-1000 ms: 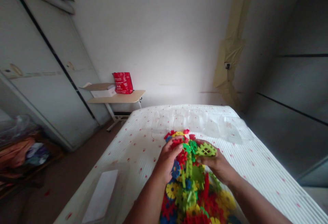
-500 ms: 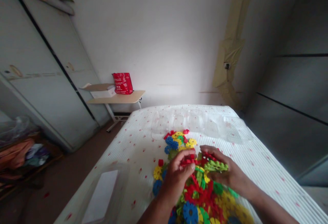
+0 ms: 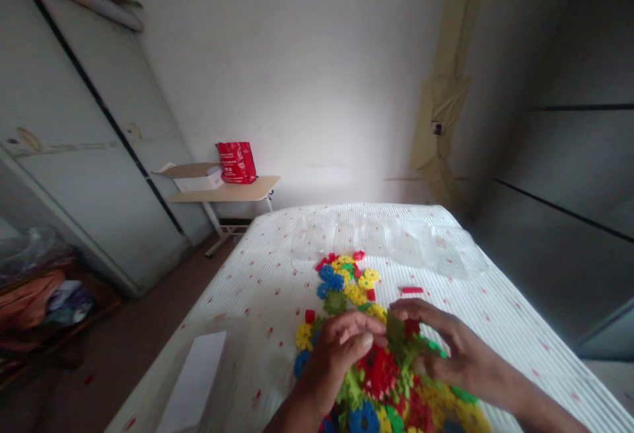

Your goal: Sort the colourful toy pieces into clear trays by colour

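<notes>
The right grip (image 3: 453, 350) held green pieces (image 3: 396, 333).
It stood half-open around them; the left grip (image 3: 341, 350) curled partly open over red pieces (image 3: 379, 372), any hold impossible to tell.

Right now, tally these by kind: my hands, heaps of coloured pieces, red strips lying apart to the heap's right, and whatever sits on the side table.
Left hand and right hand: 2
Heap of coloured pieces: 1 (pieces overlap too much to count)
Red strip: 1
Red bag: 1
Box: 1
Total: 6
</notes>
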Available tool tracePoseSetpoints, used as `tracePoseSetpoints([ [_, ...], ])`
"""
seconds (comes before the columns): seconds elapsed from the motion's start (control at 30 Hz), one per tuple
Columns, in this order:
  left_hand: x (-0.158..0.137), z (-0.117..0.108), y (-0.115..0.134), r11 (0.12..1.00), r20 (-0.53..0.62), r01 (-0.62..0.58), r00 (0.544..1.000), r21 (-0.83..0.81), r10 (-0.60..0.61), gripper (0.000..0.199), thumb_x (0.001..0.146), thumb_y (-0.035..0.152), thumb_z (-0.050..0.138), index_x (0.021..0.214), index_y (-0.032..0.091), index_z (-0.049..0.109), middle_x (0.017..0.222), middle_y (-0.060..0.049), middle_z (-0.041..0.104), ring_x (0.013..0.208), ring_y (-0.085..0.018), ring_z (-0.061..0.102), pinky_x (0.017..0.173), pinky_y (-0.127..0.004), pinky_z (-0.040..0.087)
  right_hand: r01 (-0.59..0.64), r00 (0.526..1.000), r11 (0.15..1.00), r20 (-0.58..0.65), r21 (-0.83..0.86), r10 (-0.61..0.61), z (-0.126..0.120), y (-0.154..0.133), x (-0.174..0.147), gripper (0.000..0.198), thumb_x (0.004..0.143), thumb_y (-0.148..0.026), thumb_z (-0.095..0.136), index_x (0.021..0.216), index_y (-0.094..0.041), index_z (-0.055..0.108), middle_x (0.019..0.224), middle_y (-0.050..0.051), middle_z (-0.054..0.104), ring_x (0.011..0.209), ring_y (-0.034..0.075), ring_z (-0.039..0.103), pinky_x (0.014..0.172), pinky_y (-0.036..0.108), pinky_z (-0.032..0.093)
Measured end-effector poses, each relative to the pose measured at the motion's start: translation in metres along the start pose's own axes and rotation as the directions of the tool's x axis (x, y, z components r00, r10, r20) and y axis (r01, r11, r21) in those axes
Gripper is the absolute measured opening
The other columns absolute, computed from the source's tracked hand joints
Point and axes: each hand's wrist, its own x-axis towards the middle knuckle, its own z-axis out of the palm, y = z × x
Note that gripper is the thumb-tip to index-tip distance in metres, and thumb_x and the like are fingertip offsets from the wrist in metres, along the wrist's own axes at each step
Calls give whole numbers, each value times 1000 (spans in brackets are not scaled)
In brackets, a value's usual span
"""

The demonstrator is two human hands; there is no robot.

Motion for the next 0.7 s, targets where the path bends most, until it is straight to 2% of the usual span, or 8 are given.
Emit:
tracePoseSetpoints([
  [0.1,4,-10,5,999,-53,-25,998,28,27,23,78,34,56,86,16,67,83,-7,69,82,-22,64,78,-31,45,-47,998,996,-25,72,49,-6,-5,7,37,75,-39,63,109,-25,61,107,8,62,100,26,57,81,40,51],
  [0.2,17,-27,8,994,-139,-49,988,96,62,20,79,34,55,82,17,65,82,-6,69,72,-19,64,74,-30,47,-31,999,986,-19,163,35,-9,2,22,33,79,-42,58,106,-23,61,92,5,65,82,20,61,73,35,51],
  [0.3,37,-51,1,963,-277,-3,958,269,80,20,78,34,55,81,17,65,81,-5,69,73,-19,64,72,-29,47,-14,999,986,-36,166,20,-7,18,43,32,80,-44,57,101,-21,62,88,4,66,77,17,61,70,32,51],
  [0.37,53,-68,-9,885,-343,22,926,465,157,19,77,31,53,81,18,66,81,-5,70,80,-20,64,74,-29,48,18,995,997,-99,73,-11,-2,32,60,30,79,-45,56,94,-20,64,87,4,66,79,18,61,70,31,50],
  [0.4,61,-75,-15,815,-359,40,909,578,210,19,76,28,51,84,19,66,83,-5,70,82,-20,64,76,-29,48,41,990,999,-133,7,-39,1,39,69,29,79,-44,56,92,-20,64,86,4,66,79,19,61,70,31,50],
  [0.5,80,-90,-31,735,-382,69,884,675,268,20,72,22,55,87,19,67,93,-6,69,94,-22,61,88,-33,43,83,979,977,-165,-196,-116,8,61,96,28,81,-39,51,99,-21,63,95,6,65,81,19,62,69,32,51],
  [0.7,96,-93,-47,620,-380,130,879,773,290,33,68,22,62,101,22,66,102,-7,65,103,-24,55,97,-37,35,138,982,849,-38,-510,-182,18,91,137,36,84,-26,45,118,-19,54,127,13,51,105,22,57,88,37,47],
])
